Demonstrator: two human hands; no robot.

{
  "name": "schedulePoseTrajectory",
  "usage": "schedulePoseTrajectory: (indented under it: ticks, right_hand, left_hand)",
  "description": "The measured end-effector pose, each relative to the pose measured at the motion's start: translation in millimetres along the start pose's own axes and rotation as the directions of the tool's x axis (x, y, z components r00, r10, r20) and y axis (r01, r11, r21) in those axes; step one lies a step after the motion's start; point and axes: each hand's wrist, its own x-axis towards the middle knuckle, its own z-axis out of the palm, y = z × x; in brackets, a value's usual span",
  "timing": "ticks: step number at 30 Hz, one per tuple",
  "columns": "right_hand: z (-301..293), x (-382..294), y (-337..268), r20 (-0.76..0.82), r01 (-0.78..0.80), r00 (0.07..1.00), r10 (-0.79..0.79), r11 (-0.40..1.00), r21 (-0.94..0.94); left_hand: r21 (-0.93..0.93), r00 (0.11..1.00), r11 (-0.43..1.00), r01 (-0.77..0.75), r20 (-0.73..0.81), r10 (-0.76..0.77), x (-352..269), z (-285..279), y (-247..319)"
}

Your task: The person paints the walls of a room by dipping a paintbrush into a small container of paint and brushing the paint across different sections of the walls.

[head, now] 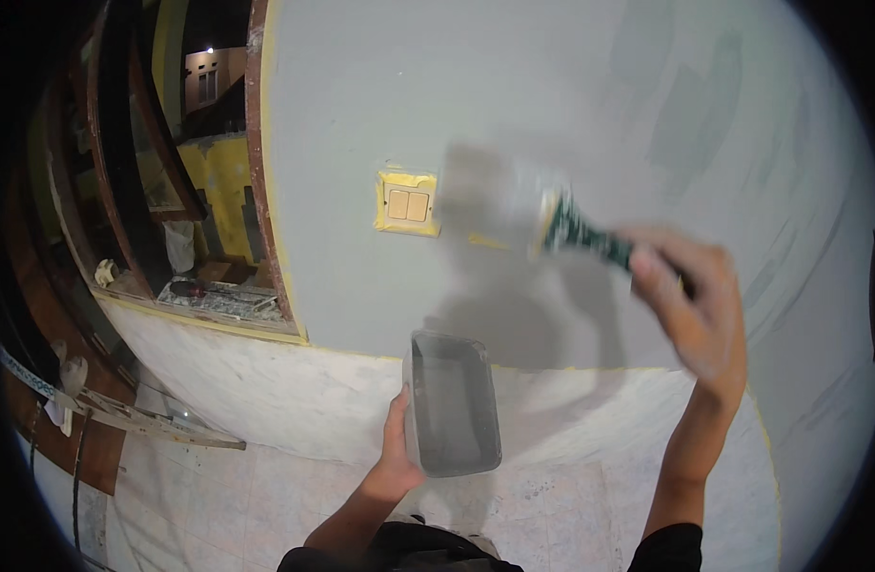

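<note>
My right hand (688, 300) grips the green handle of a wide paintbrush (587, 232), which is blurred. Its head is at the grey wall (352, 286), just right of a double light switch (409, 205) edged with yellow masking tape; whether the bristles touch the wall I cannot tell. My left hand (398, 443) holds a grey rectangular plastic tub (455, 407) by its left side, below the switch. Grey paint or residue coats the inside of the tub. Darker grey patches show on the wall at the upper right.
Yellow tape (602, 369) runs along the top of the whitish lower wall (280, 390). At left stands an open wood-framed window (259, 179) with a screwdriver-like tool on its sill (223, 297). A ladder (159, 422) reaches in at lower left above the tiled floor (266, 508).
</note>
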Motion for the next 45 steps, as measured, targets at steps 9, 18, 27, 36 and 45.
schedulePoseTrajectory:
  ticks: [9,18,27,36,45]
  right_hand:
    - [-44.0,129.8,-65.5,0.271,0.534,0.836,-0.477,0.599,-0.596]
    - [18.5,163.3,-105.7,0.171,0.492,0.724,-0.668,0.326,-0.807]
    - [113.7,78.0,-57.8,0.283,0.424,0.801,-0.528,0.166,-0.890]
    - [84.0,71.2,-63.4,0.268,0.807,0.546,-0.794,0.412,-0.423]
    - [-2.1,139.9,-97.5,0.333,0.810,0.517,-0.788,0.325,-0.488]
  left_hand:
    - [0.040,0.998,0.997,0.058,0.030,-0.060,11.5,-0.1,-7.8]
    - [-0.008,0.999,1.000,0.026,-0.044,-0.027,0.9,-28.2,-6.2]
    - [0.011,0.999,0.999,0.053,-0.006,-0.053,4.9,-14.9,-12.1]
    - [0.096,1.000,0.995,0.008,-0.016,-0.007,4.6,-26.0,-30.5]
    - [0.148,1.000,0.989,0.011,-0.009,-0.010,6.3,-29.3,-39.9]
